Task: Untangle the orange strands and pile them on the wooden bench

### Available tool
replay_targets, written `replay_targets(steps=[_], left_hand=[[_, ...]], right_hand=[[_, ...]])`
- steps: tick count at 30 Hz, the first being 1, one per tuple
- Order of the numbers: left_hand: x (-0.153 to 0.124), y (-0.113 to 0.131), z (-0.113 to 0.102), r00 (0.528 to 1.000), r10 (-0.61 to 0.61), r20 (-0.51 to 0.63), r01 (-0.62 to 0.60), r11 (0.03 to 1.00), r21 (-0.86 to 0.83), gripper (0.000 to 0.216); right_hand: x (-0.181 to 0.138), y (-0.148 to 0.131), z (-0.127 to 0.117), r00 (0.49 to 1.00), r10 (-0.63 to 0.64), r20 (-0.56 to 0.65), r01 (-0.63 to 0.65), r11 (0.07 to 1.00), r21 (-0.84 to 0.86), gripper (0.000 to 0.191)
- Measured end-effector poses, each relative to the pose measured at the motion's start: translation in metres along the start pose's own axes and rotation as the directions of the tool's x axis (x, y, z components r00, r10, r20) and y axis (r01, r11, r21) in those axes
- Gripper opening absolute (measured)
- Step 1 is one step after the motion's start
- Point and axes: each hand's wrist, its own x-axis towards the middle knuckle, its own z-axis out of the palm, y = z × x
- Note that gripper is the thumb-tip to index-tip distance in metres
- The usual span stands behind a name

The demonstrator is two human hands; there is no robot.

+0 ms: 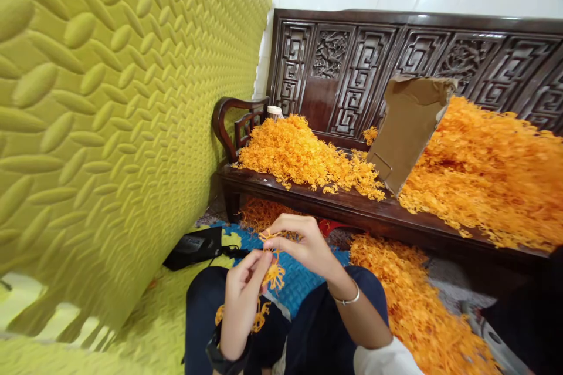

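Note:
My left hand [241, 288] is closed, thumb against fingers, on a small orange spidery piece [274, 277] that looks like moulded plastic and sticks out past the fingertips. Just above it, my right hand [305, 246] pinches another orange bit [267, 235], so the two hands nearly touch. Whether the bits in both hands are joined, I cannot tell. More orange pieces [260, 316] lie on my dark-trousered lap, partly behind my left wrist.
A dark carved wooden bench [316, 196] carries a left heap [299, 152] and a larger right heap [497, 175] of orange pieces, with a cardboard sheet [398, 134] between. More orange pieces [417, 304] cover the floor. A yellow foam mat [132, 99] stands at left; a black pouch [193, 247] lies beside me.

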Motion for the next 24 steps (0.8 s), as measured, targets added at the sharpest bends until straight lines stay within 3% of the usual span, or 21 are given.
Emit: replay_targets(steps=[4, 9, 12, 17, 24], left_hand=[[-0.009, 0.003, 0.009, 0.998, 0.008, 0.055, -0.011, 0.999, 0.049, 0.055], [-0.011, 0.003, 0.013, 0.990, -0.002, 0.142, -0.014, 0.994, 0.111, 0.056], [-0.008, 0.006, 0.018, 0.986, 0.044, 0.161, -0.068, 0.987, 0.144, 0.051], [-0.011, 0.017, 0.031, 0.982, 0.049, 0.183, -0.074, 0.988, 0.132, 0.046], [-0.021, 0.043, 0.045, 0.969, 0.142, 0.204, -0.167, 0.980, 0.112, 0.040]], right_hand=[[-0.011, 0.001, 0.003, 0.978, 0.106, -0.179, -0.080, 0.986, 0.148, 0.005], [-0.018, 0.008, 0.002, 0.907, 0.332, -0.257, -0.205, 0.884, 0.421, 0.005], [-0.019, 0.012, -0.001, 0.873, 0.395, -0.288, -0.217, 0.841, 0.495, 0.005], [-0.020, 0.007, -0.014, 0.862, 0.344, -0.372, -0.170, 0.888, 0.428, 0.004], [-0.011, -0.025, -0.024, 0.875, 0.184, -0.447, -0.013, 0.933, 0.360, 0.008]])
